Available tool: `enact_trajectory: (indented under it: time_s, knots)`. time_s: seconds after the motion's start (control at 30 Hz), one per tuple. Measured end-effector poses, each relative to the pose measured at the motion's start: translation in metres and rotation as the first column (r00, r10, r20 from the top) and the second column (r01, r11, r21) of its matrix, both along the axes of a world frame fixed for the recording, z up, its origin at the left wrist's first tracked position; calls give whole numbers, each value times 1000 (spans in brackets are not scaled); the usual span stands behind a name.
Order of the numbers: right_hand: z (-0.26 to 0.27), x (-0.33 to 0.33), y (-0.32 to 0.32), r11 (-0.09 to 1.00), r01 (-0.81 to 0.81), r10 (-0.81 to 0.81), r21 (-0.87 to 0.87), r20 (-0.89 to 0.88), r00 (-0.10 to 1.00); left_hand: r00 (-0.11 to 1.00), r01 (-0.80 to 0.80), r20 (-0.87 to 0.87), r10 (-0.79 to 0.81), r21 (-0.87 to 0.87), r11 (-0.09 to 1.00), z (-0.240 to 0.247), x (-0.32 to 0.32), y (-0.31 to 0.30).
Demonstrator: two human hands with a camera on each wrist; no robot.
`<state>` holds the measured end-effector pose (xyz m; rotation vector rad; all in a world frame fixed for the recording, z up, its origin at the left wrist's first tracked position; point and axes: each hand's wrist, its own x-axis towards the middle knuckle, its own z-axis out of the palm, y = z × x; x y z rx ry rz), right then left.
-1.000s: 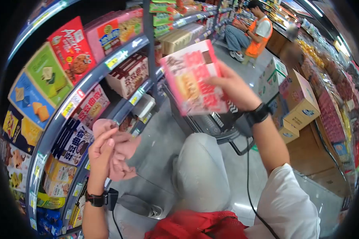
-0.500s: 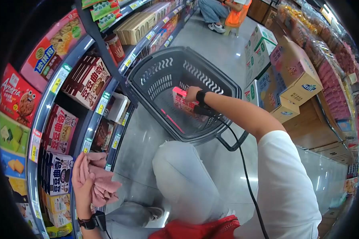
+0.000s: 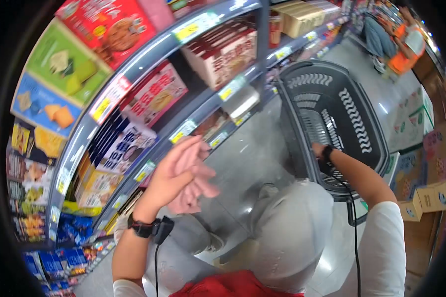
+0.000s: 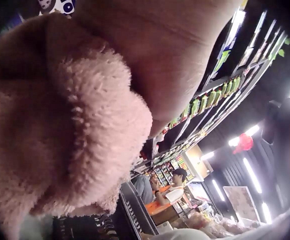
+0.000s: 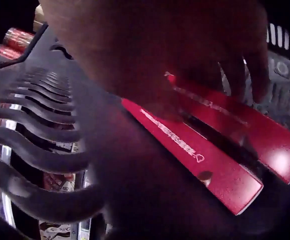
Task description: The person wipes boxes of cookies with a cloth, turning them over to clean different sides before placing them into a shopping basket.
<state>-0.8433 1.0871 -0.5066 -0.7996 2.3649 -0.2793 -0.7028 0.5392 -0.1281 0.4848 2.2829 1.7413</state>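
Note:
My left hand (image 3: 164, 182) holds a crumpled pink cloth (image 3: 192, 192) beside the shelf; the fuzzy cloth (image 4: 100, 125) fills much of the left wrist view. Inside the grey shopping basket (image 3: 374, 116) is my right hand (image 3: 320, 150), low by its near side wall. In the right wrist view two slim red boxes stand side by side at a slant, a nearer box (image 5: 185, 155) and a farther box (image 5: 245, 122). My right hand (image 5: 160, 55) pinches the farther one, thumb in the gap and fingers on its far side. Shadow hides part of the grip.
Shelves with price rails (image 3: 161, 54) hold boxed biscuits on the left. A person in an orange vest (image 3: 405, 57) sits beyond the basket. Cartons (image 3: 431, 195) stand at the right, and my bent knee (image 3: 297, 218) is just before the basket.
My right hand has gone down into the basket with the pink-red box. The head view has turned, so the basket appears farther right. My left hand still holds the cloth.

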Motion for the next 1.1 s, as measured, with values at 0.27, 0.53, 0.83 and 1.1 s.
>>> enact_trajectory:
  time_s: [0.27, 0.53, 0.83, 1.1]
  knots:
    - [250, -18, -43, 660, 589, -698, -467, -90, 710, 988, -144, 46, 151, -122, 982, 11, 17, -3]
    - [437, 26, -289, 767, -166, -131, -620, -403, 906, 924, -377, -291, 247, -589, 715, 36, 17, -23]
    - [377, -36, -490, 812, -412, -202, -413, -862, 466, 766, -627, -484, 422, -709, 325, 43, 15, -88]
    - [359, -59, -496, 881, -394, -200, -263, -960, 194, 808, -552, -438, 395, -798, 242, 38, 15, -105]
